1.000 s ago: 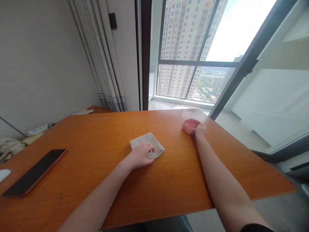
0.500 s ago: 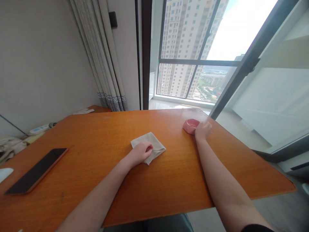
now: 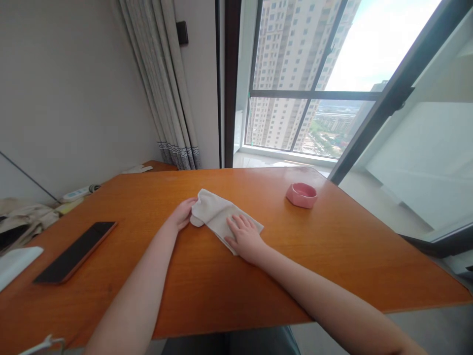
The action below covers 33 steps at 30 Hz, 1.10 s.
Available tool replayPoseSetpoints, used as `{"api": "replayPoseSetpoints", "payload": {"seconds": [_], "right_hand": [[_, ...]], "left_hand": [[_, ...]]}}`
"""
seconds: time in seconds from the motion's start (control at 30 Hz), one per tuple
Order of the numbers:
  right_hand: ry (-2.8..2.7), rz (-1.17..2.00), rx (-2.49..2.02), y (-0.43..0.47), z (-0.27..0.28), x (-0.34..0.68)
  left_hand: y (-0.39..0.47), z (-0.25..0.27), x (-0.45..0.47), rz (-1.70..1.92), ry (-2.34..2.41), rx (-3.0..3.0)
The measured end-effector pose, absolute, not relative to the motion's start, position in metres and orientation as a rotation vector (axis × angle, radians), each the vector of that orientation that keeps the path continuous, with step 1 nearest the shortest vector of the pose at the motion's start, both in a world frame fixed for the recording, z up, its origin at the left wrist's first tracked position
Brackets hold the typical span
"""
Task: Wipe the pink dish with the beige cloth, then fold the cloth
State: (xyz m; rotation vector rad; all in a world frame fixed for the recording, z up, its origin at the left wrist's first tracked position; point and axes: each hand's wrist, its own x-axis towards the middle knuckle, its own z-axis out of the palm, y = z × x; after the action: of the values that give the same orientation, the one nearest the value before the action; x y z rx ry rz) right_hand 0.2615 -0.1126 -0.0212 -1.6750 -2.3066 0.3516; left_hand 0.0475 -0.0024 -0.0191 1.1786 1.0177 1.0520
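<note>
A pale cloth [image 3: 214, 209], partly unfolded, lies near the middle of the wooden table [image 3: 281, 276]. My left hand [image 3: 183, 213] grips the cloth's left edge, with its fingertips partly hidden behind the fabric. On the right part of the cloth my right hand [image 3: 245, 238] rests flat, fingers spread and palm down. Apart from both hands, a pink faceted bowl [image 3: 302, 196] stands toward the table's far right.
A dark phone-like slab [image 3: 76, 252] lies on the left of the table, beside a white object [image 3: 18, 264]. A power strip [image 3: 77, 194] sits past the left edge. A white cable [image 3: 44, 345] shows at the lower left. Beyond the table are a curtain [image 3: 162, 88] and a window.
My right hand has let go of the pink bowl and moved left onto the cloth. My left hand has drawn the cloth's edge leftward, opening it wider. The view has shifted slightly.
</note>
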Motion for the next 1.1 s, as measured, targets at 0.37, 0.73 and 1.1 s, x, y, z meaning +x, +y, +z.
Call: {"api": "replayPoseSetpoints", "payload": {"seconds": [0.37, 0.73, 1.1], "right_hand": [[-2.366, 0.407, -1.626, -0.049, -0.012, 0.352], [-2.422, 0.37, -1.315, -0.081, -0.017, 0.307], [-2.355, 0.304, -1.383, -0.077, -0.012, 0.309]], "left_hand": [[0.0, -0.026, 0.028, 0.893, 1.533, 1.774], [-0.013, -0.014, 0.042, 0.579, 1.673, 2.043], [-0.013, -0.015, 0.06, 0.829, 1.654, 1.799]]}}
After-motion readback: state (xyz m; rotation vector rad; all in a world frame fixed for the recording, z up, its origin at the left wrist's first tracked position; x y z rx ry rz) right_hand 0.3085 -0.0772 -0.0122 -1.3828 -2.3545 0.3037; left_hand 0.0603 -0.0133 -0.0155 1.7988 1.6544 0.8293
